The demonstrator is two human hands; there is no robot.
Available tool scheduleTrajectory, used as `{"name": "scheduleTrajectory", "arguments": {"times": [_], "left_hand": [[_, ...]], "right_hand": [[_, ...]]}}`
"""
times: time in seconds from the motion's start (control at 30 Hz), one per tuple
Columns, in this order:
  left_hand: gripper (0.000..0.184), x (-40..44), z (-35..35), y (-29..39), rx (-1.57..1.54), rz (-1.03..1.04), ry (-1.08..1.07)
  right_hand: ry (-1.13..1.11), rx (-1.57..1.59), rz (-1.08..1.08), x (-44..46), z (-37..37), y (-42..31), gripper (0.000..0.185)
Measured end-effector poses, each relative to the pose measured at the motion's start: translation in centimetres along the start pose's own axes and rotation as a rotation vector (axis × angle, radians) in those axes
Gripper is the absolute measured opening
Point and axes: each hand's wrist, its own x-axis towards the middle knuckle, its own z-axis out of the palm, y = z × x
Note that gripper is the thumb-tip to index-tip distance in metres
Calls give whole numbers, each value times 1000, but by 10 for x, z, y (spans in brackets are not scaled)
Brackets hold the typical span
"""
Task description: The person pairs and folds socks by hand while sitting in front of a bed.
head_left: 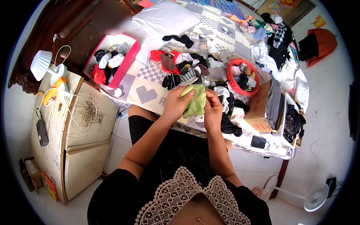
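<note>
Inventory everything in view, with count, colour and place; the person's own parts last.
Cloth: one, green, between both hands
Bed: one, grey-and-cream cover, ahead
Pillow: one, whitish, bed's far left
Open box: one, pink-sided, bed's left, holding clothing
Loose clothes: many, mixed, mid-bed and far right
Basket: one, red, right of middle
Carton: one, brown, bed's right
Flat device: one, dark, bed's near edge
Cabinet: one, pale wood, left
Lamp: one, white, on cabinet
Hanging item: one, orange, right wall
Left hand: one, bare, centre
Right hand: one, bare, centre
</note>
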Motion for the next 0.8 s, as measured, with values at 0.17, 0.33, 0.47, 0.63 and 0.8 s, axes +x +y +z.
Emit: {"name": "scheduleTrajectory", "arguments": {"times": [0.17, 0.33, 0.47, 0.63, 0.8], "left_hand": [[15, -2, 8, 0, 302, 184, 181], [11, -2, 2, 1, 464, 193, 224], [13, 0, -6, 11, 497, 175, 223], [13, -1, -1, 14, 352, 121, 122], [17, 0, -7, 11, -37, -4, 58]], "right_hand": [[28, -68, -30, -5, 7, 4, 14], [-9, -174, -50, 0, -4, 5, 10], [-3, -125, 9, 3, -23, 1, 8], [-8, 67, 59, 0, -8, -9, 14], [-136, -123, 223, 1, -15, -1, 11]]}}
